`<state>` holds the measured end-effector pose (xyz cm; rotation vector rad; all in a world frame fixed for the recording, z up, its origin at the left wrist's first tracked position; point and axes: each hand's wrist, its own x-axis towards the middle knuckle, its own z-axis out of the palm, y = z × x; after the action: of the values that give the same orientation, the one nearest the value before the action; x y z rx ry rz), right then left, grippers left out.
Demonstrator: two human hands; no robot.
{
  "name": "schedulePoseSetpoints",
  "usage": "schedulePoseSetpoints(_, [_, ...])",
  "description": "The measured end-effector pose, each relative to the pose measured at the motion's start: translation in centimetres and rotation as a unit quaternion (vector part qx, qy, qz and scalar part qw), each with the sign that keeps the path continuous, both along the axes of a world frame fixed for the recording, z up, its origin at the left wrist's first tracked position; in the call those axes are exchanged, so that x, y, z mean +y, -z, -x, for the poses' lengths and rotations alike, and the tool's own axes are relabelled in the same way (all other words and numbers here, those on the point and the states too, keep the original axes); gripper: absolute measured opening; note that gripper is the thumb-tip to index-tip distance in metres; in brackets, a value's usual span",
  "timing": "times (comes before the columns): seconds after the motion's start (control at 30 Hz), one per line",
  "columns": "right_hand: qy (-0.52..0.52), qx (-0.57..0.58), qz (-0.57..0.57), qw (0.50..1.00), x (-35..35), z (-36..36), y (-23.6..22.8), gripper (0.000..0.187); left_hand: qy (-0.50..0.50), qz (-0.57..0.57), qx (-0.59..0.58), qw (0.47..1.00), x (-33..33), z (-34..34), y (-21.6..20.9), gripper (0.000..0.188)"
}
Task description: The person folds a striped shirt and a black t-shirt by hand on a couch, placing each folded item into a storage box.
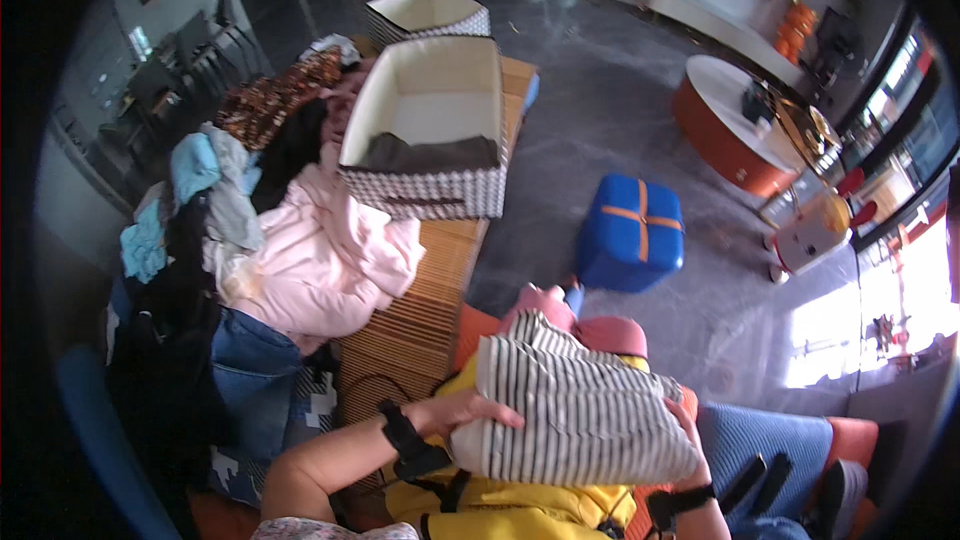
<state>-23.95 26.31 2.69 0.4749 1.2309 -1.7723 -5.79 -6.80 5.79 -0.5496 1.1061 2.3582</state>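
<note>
A grey-and-white striped garment, folded into a thick bundle, lies over my lap. My left hand grips its left end, thumb on top and the other fingers hidden beneath the cloth. At the right end my right hand is closed on the edge, its fingers partly hidden. Under the bundle shows yellow cloth across my lap. Further off, a checked fabric storage box with a cream lining has a dark folded garment inside at its near end.
Left of the box spreads a heap of clothes, with a pink garment and jeans. A second storage box stands behind. A bamboo mat lies beneath. On the floor are a blue stool and an oval table.
</note>
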Motion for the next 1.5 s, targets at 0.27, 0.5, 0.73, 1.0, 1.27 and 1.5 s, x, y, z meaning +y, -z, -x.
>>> schedulePoseSetpoints(0.27, [0.092, -0.076, 0.276, 0.954, -8.9, 0.9, -10.0, 0.065, -0.091, 0.216, 0.131, 0.963, -3.6, -1.0, -6.9, 0.053])
schedulePoseSetpoints(0.5, [-0.153, 0.003, 0.264, 0.952, -9.7, 5.6, 0.6, 0.074, -0.275, 0.453, 0.421, 0.737, -23.9, -2.3, -11.8, 0.031])
schedulePoseSetpoints(0.73, [-0.212, -0.026, 0.135, 0.968, -8.6, 4.4, 7.3, 0.061, -0.523, 0.273, 0.333, 0.735, -27.8, 3.3, -26.2, 0.018])
schedulePoseSetpoints(1.0, [-0.234, -0.01, 0.268, 0.935, -17.9, 3.8, -5.1, 0.06, -0.325, 0.439, 0.433, 0.717, -20.1, 6.0, -11.0, 0.032])
schedulePoseSetpoints(1.27, [-0.22, 0.358, 0.194, 0.887, -16.2, -0.7, -4.6, 0.051, -0.032, 0.441, 0.465, 0.767, -1.6, 4.4, 3.3, 0.051])
schedulePoseSetpoints(1.5, [-0.253, 0.403, 0.154, 0.866, -14.0, -2.4, -4.7, 0.05, -0.211, -0.021, -0.001, 0.977, 2.7, 2.9, -6.0, 0.071])
